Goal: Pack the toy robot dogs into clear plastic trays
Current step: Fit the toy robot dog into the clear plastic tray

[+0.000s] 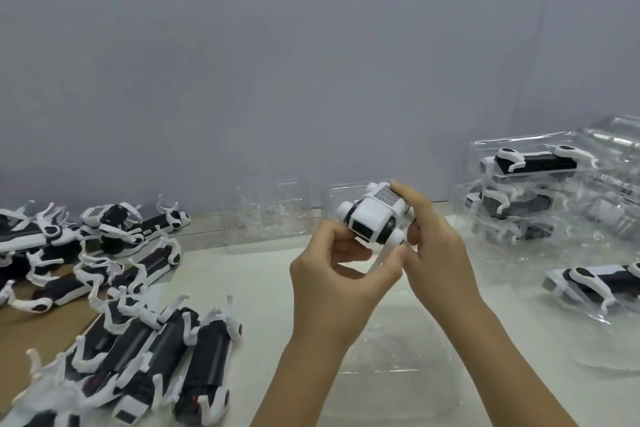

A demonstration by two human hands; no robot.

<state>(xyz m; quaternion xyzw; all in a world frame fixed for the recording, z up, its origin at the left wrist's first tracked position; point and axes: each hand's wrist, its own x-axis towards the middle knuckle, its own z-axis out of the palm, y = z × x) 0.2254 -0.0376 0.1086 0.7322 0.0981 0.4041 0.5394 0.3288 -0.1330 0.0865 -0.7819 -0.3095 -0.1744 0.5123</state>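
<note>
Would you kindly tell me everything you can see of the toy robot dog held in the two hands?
The toy robot dog looks like glossy white plastic with black trim, a dark rectangular face panel toward the camera and a dotted grille on top. It is held tilted above the table: the left hand holds a white leg from below, the right hand grips its far side, fingers curled over the back.
</note>
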